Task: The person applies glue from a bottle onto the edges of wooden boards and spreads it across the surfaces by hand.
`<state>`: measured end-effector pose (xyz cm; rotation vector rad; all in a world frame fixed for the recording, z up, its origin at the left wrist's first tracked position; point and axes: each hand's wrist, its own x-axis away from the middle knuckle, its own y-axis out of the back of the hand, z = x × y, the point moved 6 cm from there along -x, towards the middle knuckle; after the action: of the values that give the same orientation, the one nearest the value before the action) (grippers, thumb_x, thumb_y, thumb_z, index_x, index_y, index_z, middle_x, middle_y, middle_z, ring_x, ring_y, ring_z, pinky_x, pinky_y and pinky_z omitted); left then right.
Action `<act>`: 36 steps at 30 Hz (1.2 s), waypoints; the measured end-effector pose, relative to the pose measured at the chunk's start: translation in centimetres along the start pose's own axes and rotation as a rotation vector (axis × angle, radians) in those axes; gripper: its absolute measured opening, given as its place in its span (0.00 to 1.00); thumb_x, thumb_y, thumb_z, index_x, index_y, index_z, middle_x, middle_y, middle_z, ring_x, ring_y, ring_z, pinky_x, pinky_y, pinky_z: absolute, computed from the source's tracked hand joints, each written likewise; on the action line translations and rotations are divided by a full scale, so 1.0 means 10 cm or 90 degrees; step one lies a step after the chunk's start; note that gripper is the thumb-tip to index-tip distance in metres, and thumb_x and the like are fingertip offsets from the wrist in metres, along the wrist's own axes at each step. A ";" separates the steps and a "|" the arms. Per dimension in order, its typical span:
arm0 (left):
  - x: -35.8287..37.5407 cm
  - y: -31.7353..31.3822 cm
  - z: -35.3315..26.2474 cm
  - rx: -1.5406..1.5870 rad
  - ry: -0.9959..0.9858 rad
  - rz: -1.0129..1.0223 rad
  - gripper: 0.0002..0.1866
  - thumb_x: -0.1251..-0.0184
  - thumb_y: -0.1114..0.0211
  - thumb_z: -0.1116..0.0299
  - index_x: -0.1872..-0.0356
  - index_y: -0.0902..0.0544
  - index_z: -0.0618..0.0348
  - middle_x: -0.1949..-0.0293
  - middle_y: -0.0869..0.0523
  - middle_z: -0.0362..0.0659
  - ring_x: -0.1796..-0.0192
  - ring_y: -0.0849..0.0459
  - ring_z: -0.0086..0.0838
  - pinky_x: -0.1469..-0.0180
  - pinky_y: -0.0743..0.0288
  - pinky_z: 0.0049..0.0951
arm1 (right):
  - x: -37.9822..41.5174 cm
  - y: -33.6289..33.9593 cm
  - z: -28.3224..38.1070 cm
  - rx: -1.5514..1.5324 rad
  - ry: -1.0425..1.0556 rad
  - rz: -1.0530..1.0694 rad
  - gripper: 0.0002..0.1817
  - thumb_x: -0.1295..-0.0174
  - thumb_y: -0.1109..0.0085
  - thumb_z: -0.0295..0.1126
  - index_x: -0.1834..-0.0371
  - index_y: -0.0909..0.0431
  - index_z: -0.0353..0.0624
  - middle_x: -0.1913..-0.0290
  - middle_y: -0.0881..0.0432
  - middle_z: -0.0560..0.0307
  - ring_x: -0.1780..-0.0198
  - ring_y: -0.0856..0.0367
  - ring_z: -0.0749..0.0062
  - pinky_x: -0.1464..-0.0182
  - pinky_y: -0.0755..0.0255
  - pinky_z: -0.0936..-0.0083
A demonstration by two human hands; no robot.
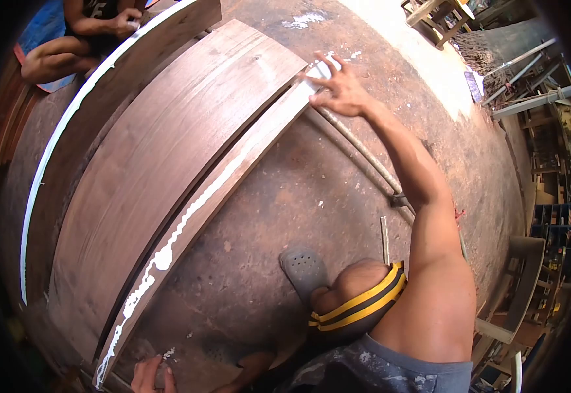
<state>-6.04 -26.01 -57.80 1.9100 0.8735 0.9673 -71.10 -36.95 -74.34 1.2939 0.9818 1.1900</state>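
A line of white glue (163,258) runs along the narrow edge of a long wooden board (233,171). It lies in wavy blobs near me and is smeared wide at the far end. My right hand (341,88) is at that far end, fingers spread over the white smear. Low in the view, close to the board's near end, my left hand (154,376) is partly cut off by the frame; its thumb and fingers are apart, with nothing seen between them. A wide brown wooden panel (161,137) lies just beyond the glued board, a dark gap between them.
Another board (125,82) with a white-coated edge stands farther left. Behind it sits another person (92,29). A metal bar (364,154) crosses the floor under the board's far end. My clog (303,267) is on the floor; a wooden chair (517,295) stands right.
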 end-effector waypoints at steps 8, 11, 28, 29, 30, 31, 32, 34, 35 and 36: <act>0.19 0.03 0.06 0.019 0.004 -0.012 0.18 0.32 0.32 0.77 0.42 0.14 0.61 0.50 0.12 0.56 0.49 0.14 0.53 0.43 0.20 0.44 | -0.03 -0.12 -0.89 -0.031 -0.160 -0.145 0.45 0.34 0.60 0.80 0.18 0.34 0.72 0.12 0.59 0.42 0.14 0.67 0.35 0.17 0.67 0.32; 0.21 0.02 0.08 0.019 0.002 -0.009 0.17 0.32 0.32 0.76 0.42 0.14 0.62 0.51 0.12 0.56 0.49 0.13 0.52 0.44 0.20 0.44 | -0.06 -0.22 -0.83 -0.008 -0.156 -0.081 0.48 0.35 0.63 0.82 0.16 0.37 0.73 0.12 0.59 0.40 0.14 0.67 0.34 0.17 0.68 0.32; 0.33 0.11 0.00 0.022 -0.016 -0.034 0.14 0.32 0.31 0.78 0.46 0.13 0.65 0.55 0.12 0.58 0.54 0.14 0.55 0.48 0.20 0.45 | 0.47 0.05 1.20 -0.120 0.229 -0.051 0.53 0.43 0.56 0.87 0.18 0.34 0.70 0.12 0.59 0.43 0.15 0.67 0.32 0.20 0.62 0.24; 0.35 0.13 -0.01 0.028 -0.015 -0.045 0.14 0.32 0.30 0.78 0.47 0.13 0.66 0.55 0.12 0.58 0.53 0.14 0.55 0.47 0.20 0.45 | 0.47 0.06 0.85 -0.129 0.113 -0.074 0.55 0.43 0.55 0.86 0.17 0.36 0.67 0.12 0.60 0.43 0.15 0.68 0.31 0.19 0.63 0.25; 0.36 0.14 0.00 0.035 -0.017 -0.055 0.13 0.32 0.30 0.77 0.47 0.13 0.66 0.54 0.12 0.58 0.53 0.13 0.55 0.47 0.20 0.45 | 0.47 0.05 0.53 -0.136 -0.006 -0.096 0.57 0.43 0.54 0.86 0.16 0.37 0.63 0.12 0.61 0.42 0.14 0.69 0.31 0.19 0.65 0.25; 0.37 0.15 0.02 0.038 -0.018 -0.055 0.13 0.32 0.30 0.77 0.47 0.13 0.66 0.54 0.12 0.58 0.53 0.13 0.55 0.47 0.20 0.45 | 0.45 -0.03 0.39 -0.133 -0.005 -0.096 0.57 0.43 0.54 0.86 0.16 0.37 0.63 0.12 0.61 0.42 0.14 0.69 0.31 0.19 0.65 0.25; 0.39 0.14 0.06 0.051 0.002 -0.054 0.13 0.31 0.30 0.77 0.47 0.13 0.66 0.54 0.12 0.58 0.52 0.13 0.55 0.46 0.20 0.44 | 0.44 -0.15 0.22 -0.088 -0.048 -0.119 0.57 0.42 0.55 0.86 0.15 0.39 0.62 0.12 0.62 0.42 0.14 0.70 0.33 0.20 0.67 0.22; 0.38 0.11 0.10 0.068 0.019 -0.049 0.13 0.31 0.30 0.76 0.47 0.13 0.66 0.53 0.12 0.58 0.52 0.13 0.55 0.46 0.20 0.44 | 0.40 -0.43 0.06 0.010 -0.084 -0.140 0.57 0.41 0.57 0.85 0.15 0.41 0.61 0.12 0.63 0.41 0.13 0.73 0.36 0.20 0.70 0.22; 0.37 0.10 0.11 0.060 0.024 -0.039 0.13 0.31 0.30 0.76 0.47 0.13 0.66 0.54 0.12 0.58 0.52 0.13 0.54 0.46 0.20 0.44 | 0.45 -0.39 0.25 0.010 -0.086 -0.138 0.57 0.41 0.57 0.85 0.15 0.41 0.61 0.12 0.63 0.41 0.13 0.73 0.36 0.20 0.70 0.22; 0.35 0.10 0.11 0.052 0.029 -0.032 0.13 0.31 0.30 0.76 0.47 0.13 0.66 0.54 0.12 0.57 0.53 0.13 0.54 0.47 0.20 0.44 | 0.56 -0.31 0.65 0.033 -0.014 -0.079 0.57 0.41 0.58 0.86 0.15 0.40 0.60 0.12 0.63 0.40 0.14 0.73 0.35 0.19 0.71 0.24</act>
<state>-3.28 -23.89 -56.32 1.9317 0.9956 0.9620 -63.50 -32.31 -76.40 1.2651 1.0673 1.0594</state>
